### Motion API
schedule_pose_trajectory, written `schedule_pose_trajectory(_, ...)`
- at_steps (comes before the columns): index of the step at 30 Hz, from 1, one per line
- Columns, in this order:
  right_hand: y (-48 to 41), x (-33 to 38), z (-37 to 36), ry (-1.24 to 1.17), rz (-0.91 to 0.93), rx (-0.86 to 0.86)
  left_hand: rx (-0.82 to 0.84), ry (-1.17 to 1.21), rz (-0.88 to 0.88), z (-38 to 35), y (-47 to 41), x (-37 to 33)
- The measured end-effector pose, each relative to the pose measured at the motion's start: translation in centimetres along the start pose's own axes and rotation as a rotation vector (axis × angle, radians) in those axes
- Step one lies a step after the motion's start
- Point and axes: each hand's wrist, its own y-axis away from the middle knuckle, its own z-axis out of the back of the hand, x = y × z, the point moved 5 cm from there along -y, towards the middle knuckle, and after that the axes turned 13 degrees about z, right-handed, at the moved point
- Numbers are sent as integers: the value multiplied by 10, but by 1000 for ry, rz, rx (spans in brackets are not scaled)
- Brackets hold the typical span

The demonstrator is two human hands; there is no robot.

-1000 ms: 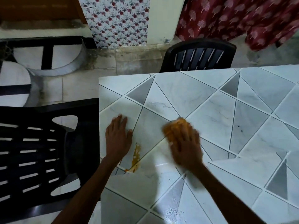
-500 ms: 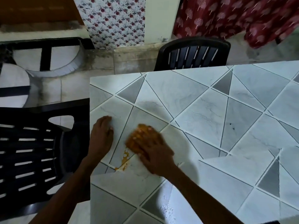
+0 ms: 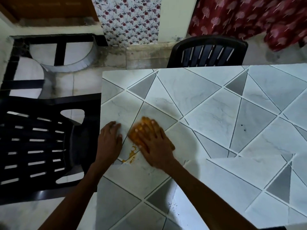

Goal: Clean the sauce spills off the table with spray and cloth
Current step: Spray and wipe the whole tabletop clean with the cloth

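A thin orange sauce streak (image 3: 130, 156) is seen near the left edge of the glossy, triangle-patterned table (image 3: 216, 105), its length running near-left to far-right. Touching its far end, a crumpled orange cloth (image 3: 138, 130), its outline blurred, is pressed down under the spread fingers of the right hand (image 3: 154, 145). The left hand (image 3: 109, 138) is laid flat on the tabletop just to the left, fingers pointed far.

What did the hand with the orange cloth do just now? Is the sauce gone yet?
The right hand slid the orange cloth left across the table, from well right of the sauce spill to right beside it, close to the left hand. Nothing was picked up or let go. The left hand stayed flat near the table edge, and the spill is still there.
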Motion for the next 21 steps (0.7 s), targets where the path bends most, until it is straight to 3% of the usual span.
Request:
schedule_pose_trajectory(1,26,-5,1,8,29,-4,3,2,10,0,1,-1)
schedule_pose_trajectory(3,80,-40,8,14,-84,-13,14,18,13,-3,7,-9)
schedule_pose_trajectory(7,126,-139,30,25,-651,-75,45,28,-46,-14,16,-38)
schedule_pose_trajectory(9,102,-143,33,18,-764,-107,47,15,-78,-20,17,-53)
schedule_pose_trajectory(11,75,-117,27,11,-689,-120,48,27,-106,-26,19,-68)
schedule_pose_trajectory(13,71,-72,14,4,-470,-104,50,39,-143,-30,22,-82)
schedule_pose_trajectory(16,121,-23,3,-48,-210,-47,53,18,-218,-35,22,-99)
schedule_pose_trajectory(18,172,-29,1,-32,-193,-41,69,-4,-239,-40,21,-109)
schedule_pose_trajectory(21,232,-78,12,-4,-402,-60,96,-37,-239,-49,25,-114)
